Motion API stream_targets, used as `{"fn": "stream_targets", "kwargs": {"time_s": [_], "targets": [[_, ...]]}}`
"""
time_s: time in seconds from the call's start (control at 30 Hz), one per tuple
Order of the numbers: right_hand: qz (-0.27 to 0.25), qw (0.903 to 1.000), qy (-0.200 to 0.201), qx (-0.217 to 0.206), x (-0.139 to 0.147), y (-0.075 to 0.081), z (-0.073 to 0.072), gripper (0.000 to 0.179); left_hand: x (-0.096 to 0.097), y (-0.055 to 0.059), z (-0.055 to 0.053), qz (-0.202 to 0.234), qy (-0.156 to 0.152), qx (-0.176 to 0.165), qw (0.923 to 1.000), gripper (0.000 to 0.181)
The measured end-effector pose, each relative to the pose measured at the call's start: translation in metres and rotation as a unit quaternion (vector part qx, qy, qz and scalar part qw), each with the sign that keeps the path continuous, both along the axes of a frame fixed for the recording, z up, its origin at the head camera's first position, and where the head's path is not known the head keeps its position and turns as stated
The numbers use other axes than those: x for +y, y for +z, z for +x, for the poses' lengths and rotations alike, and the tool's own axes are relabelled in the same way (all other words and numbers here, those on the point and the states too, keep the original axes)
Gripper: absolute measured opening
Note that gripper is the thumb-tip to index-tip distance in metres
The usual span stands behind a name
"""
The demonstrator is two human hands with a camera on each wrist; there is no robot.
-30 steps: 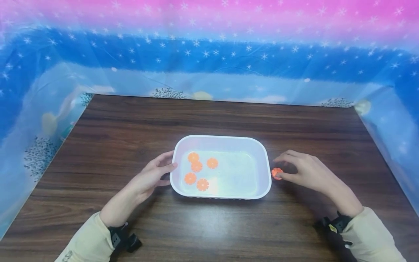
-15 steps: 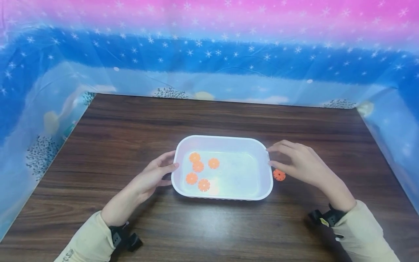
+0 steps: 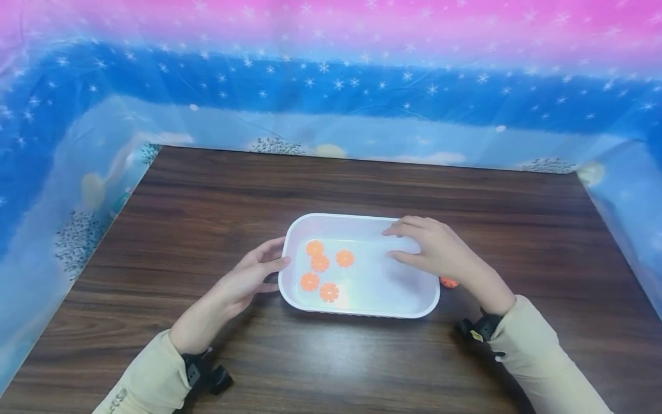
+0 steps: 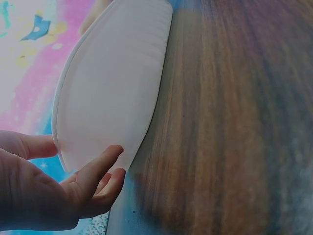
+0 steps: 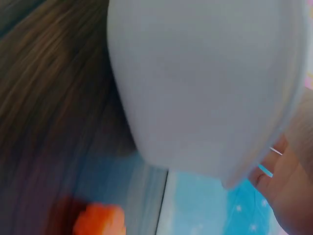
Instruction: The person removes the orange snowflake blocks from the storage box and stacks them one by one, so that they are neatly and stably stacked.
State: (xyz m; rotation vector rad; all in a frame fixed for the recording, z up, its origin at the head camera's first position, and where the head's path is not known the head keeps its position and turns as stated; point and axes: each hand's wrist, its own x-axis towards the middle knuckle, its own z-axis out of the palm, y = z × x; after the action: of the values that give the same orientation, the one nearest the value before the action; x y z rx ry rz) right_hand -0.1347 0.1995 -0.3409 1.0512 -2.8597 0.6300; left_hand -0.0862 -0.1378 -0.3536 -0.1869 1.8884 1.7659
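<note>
A white plastic tub (image 3: 362, 313) stands on the table, with several orange notched discs (image 3: 329, 292) lying in its left half. My left hand (image 3: 244, 283) holds the tub's left end, thumb on the rim and fingers against the outer wall; the left wrist view shows this wall (image 4: 107, 83) close up. Over the tub's right end hovers my right hand (image 3: 437, 244), its fingers loosely spread with nothing visible between them. One more orange disc (image 3: 449, 283) lies on the table just right of the tub, partly covered in the head view. The right wrist view shows this disc (image 5: 100, 220) blurred.
The dark wood-grain table (image 3: 248, 190) reaches back to a pink and blue snowflake-printed cloth (image 3: 331, 80), which hangs around its back and sides. Black wrist cameras (image 3: 478, 326) sit on both wrists.
My right hand has moved left from the disc on the table, past the tub's right rim, to over its inside. That disc stays on the table. The left hand keeps its hold.
</note>
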Motion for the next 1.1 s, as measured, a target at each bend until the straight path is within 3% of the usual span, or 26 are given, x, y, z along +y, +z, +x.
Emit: {"fn": "stream_targets", "kwargs": {"time_s": [0.33, 0.6, 0.83, 1.1], "targets": [[-0.017, 0.9986, 0.026, -0.042, -0.023, -0.008, -0.007, 0.037, -0.001, 0.001, 0.000, 0.009, 0.001, -0.001, 1.0000, 0.056], [-0.028, 0.9933, 0.097, -0.058, -0.043, -0.023, -0.015, 0.034, -0.003, -0.001, 0.000, 0.014, 0.002, -0.002, 0.9999, 0.056], [-0.022, 0.9895, 0.130, -0.058, -0.059, -0.029, -0.017, 0.033, -0.003, -0.005, 0.001, 0.017, 0.007, -0.001, 0.9998, 0.056], [0.001, 0.9876, 0.156, -0.018, -0.067, -0.037, -0.019, 0.028, -0.004, -0.003, 0.001, 0.019, 0.003, 0.003, 0.9998, 0.055]]}}
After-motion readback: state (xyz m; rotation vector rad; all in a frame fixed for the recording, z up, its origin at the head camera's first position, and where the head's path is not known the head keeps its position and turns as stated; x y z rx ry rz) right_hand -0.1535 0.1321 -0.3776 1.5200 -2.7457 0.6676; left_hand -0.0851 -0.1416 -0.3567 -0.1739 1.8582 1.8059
